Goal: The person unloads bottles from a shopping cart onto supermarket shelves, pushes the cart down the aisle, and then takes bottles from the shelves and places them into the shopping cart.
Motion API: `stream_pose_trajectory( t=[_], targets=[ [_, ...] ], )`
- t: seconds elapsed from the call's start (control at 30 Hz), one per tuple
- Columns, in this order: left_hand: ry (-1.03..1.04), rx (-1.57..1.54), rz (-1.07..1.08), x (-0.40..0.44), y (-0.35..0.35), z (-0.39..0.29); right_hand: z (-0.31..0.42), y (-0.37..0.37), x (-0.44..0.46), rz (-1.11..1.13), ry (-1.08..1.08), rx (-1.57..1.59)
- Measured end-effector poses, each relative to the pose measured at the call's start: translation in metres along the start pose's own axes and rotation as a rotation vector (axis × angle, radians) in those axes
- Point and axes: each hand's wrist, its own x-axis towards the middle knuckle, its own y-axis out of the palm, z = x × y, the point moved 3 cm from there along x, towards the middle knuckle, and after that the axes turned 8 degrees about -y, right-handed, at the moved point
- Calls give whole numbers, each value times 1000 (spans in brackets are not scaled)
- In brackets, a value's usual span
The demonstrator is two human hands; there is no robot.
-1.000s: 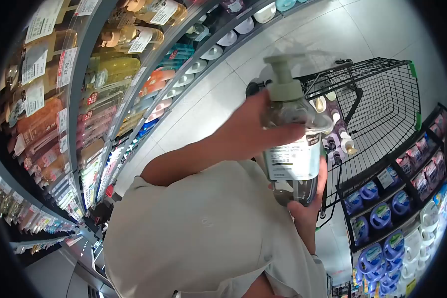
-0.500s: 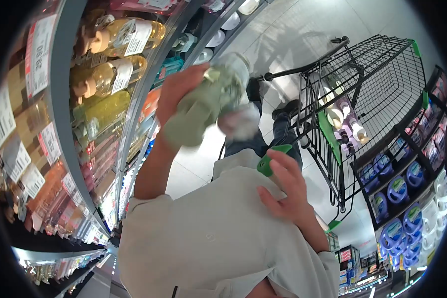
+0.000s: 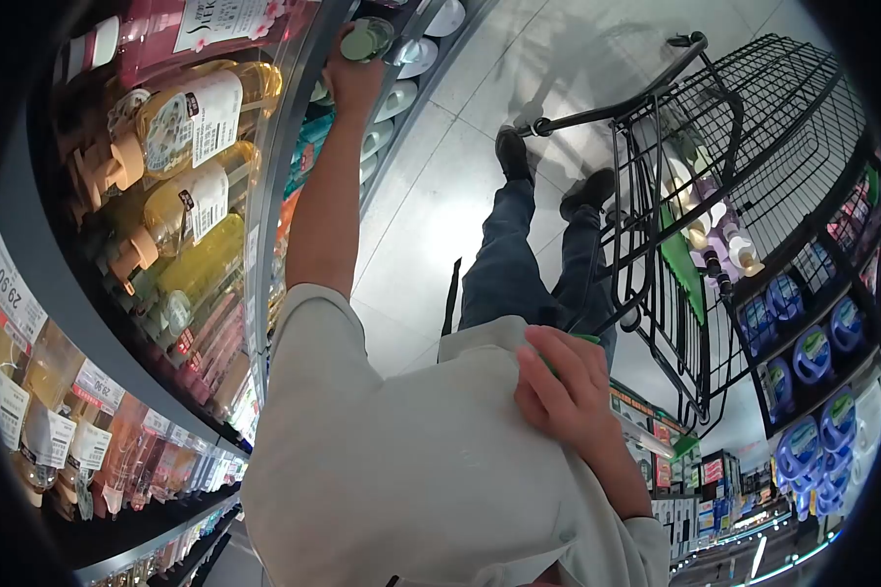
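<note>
At the upper left, my left hand [image 3: 350, 80] reaches to the shelf edge, its fingers wrapped round a clear bottle [image 3: 367, 39] whose round greenish end faces the camera. White-capped items sit beside it. In front of my shirt, my right hand [image 3: 570, 389] is closed with curled fingers. A bit of green shows behind its fingers, but most of what it grips is hidden.
Shelves of yellow pump bottles [image 3: 191, 112] with price tags [image 3: 10, 293] line the left. A black wire cart [image 3: 783, 117] holding several bottles [image 3: 705, 215] stands at the right, beside racks of purple containers [image 3: 812, 352]. My legs and the tiled floor lie between.
My left hand has carried the bottle from in front of my body up and left to the shelf. My right hand let go of the bottle, opened, and now has curled fingers.
</note>
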Motion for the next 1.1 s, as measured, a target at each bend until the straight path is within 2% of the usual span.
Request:
stream_pose_trajectory(
  t=[0.03, 0.1, 0.13, 0.2, 0.3, 0.33, 0.4, 0.43, 0.5, 0.53, 0.57, 0.63, 0.7, 0.73, 0.8, 0.83, 0.9, 0.97, 1.03, 1.07, 1.1],
  targets=[
    [-1, 0, 4, 3, 4, 4, 0, 0, 0, 5, 3, -6],
    [-123, 231, -100, 12, 7, 20, 1, -2, 0, 15, 16, -13],
    [-124, 232, -94, 18, 10, 29, 2, -2, 1, 26, 21, -17],
    [-264, 408, -7, 30, 18, 52, 1, 0, 1, 18, 24, -29],
    [-291, 265, -22, 38, 26, 76, 2, -1, 2, 16, 29, -42],
    [-290, 269, -17, 45, 29, 93, 2, -1, 3, 26, 26, -42],
    [-38, 453, 76, 54, 40, 116, 1, -2, 3, 29, 33, -39],
    [-39, 459, 83, 46, 34, 100, 2, -2, 3, 30, 30, -34],
    [-362, 294, -14, 29, 9, 46, 2, -1, 4, 26, 35, -38],
    [-379, 397, -27, 25, 8, 54, 3, -1, 4, 28, 38, -48],
    [-376, 404, -27, 16, 1, 54, 3, 0, 3, 24, 39, -41],
    [-141, 305, -20, -11, -18, 46, 3, 1, 4, 13, 32, -57],
    [-154, 298, 122, -50, -33, 61, 1, 0, 5, 11, 28, -58],
    [-152, 306, 124, -68, -39, 60, 2, 0, 5, 13, 27, -62],
    [-814, -321, 51, -95, -42, 73, 2, -1, 5, 25, 31, -59],
    [-811, -311, 56, -91, -42, 81, 2, -1, 5, 45, 38, -62],
    [-638, -365, -135, -70, -48, 97, 3, -1, 6, 45, 41, -62],
    [-620, -340, -34, -47, -51, 112, 2, -1, 7, 41, 55, -71],
    [-601, 76, 29, -30, -42, 135, 3, -2, 7, 59, 60, -66],
    [-389, 328, -83, -26, -39, 136, 3, -1, 7, 49, 82, -70],
    [-375, 326, -63, -22, -36, 143, 3, -1, 7, 47, 67, -93]
  ],
)
